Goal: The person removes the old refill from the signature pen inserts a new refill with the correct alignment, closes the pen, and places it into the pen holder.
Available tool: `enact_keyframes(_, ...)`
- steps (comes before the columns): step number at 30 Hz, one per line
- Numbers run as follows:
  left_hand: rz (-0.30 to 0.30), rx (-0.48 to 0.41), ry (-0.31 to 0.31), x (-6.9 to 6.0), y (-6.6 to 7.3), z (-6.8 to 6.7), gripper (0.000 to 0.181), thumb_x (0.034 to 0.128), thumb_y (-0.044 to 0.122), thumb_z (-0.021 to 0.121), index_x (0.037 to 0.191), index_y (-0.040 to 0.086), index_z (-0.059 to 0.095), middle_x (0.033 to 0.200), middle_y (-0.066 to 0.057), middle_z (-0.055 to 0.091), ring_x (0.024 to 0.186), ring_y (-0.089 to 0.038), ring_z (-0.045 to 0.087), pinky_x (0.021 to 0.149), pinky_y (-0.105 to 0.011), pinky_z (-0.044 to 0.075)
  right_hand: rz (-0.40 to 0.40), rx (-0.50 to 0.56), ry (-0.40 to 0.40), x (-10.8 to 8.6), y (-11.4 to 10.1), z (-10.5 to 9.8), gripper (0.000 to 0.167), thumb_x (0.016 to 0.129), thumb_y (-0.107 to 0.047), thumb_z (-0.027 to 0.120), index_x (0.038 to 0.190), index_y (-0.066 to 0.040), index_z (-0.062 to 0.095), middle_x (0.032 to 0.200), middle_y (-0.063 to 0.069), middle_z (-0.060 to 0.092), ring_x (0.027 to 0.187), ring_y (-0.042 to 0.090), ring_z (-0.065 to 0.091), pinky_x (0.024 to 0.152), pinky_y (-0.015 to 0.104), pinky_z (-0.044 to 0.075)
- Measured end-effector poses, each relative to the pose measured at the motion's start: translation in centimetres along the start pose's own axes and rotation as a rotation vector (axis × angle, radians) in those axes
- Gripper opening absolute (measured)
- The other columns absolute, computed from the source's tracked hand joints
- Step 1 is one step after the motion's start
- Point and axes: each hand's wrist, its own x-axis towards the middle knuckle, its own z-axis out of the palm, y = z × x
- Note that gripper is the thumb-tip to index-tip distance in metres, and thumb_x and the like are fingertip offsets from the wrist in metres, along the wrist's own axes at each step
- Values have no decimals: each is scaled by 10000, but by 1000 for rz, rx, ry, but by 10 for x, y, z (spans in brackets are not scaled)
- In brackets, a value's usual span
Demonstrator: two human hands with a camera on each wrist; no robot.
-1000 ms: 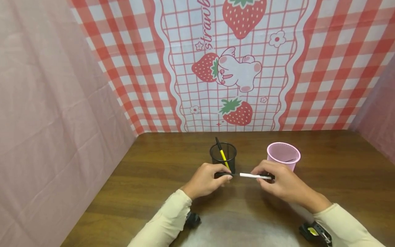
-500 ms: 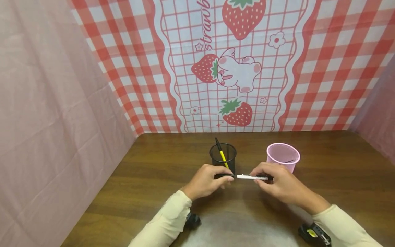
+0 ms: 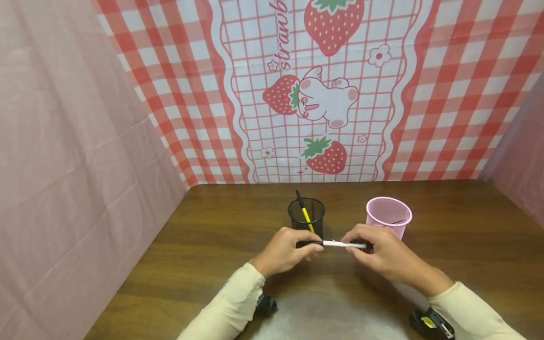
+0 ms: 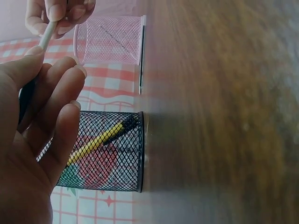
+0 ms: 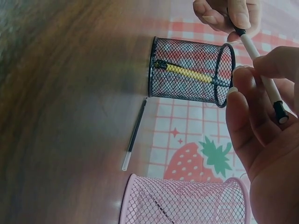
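Observation:
A white pen (image 3: 333,243) with black ends is held level between the two hands above the table. My left hand (image 3: 285,250) pinches its black left part with thumb and fingers. My right hand (image 3: 384,250) grips the white barrel near its black end (image 5: 280,112). White and black parts meet just beside the left thumb. Behind the left hand stands a black mesh cup (image 5: 161,44) with a yellow-and-black pen (image 3: 305,213) leaning in it. A pink mesh cup (image 3: 404,226) is behind the right hand, with a thin dark stick (image 5: 161,207) inside.
A thin black pen refill (image 5: 137,126) with a clear end lies on the wooden table (image 3: 204,264) between the two cups. A red-and-white checked cloth (image 3: 182,85) hangs at the back. Pink cloth (image 3: 63,165) hangs at the left side.
The white barrel in my right hand has moved left. The gap with a thin rod, seen between the black part and the barrel, has closed. My left hand has barely moved.

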Motion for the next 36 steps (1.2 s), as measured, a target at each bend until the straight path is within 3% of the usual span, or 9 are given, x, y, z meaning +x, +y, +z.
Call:
enact_keyframes(9,23,2,-17,1,0,0,168,945,207,711,1055,84,747,810,-23,741,611,32,653,626,-157,529,-3,-24,15,1,-1,2,351,756,79,795,973,-179,696,901,-129,658,738,7,591,652,143,468)
enact_keyframes(20,-2,-4,-53,-1,1,-1,193,928,193,728,1090,90,736,869,4,756,636,21,664,637,-161,525,23,-39,25,1,-3,2,336,774,56,808,976,-192,704,879,-156,648,707,-8,571,613,141,450)
enact_keyframes(26,-5,-8,-70,-1,0,0,185,937,200,717,1088,95,735,872,8,757,634,32,658,628,-161,523,-14,-26,32,1,-2,3,340,756,62,812,964,-189,716,895,-143,671,720,-3,598,609,157,480)
enact_keyframes(30,7,-5,-63,-1,0,0,177,926,173,733,1080,85,737,883,7,759,626,5,671,630,-160,519,-43,-15,37,1,-1,4,308,768,40,809,967,-181,730,919,-115,697,756,16,636,647,161,512)
enact_keyframes(36,8,-4,-45,-2,0,1,191,910,173,753,1076,80,736,884,-4,759,630,21,667,650,-159,524,-9,-43,31,-2,-2,4,295,783,5,823,982,-198,746,919,-141,702,777,4,647,667,197,534)
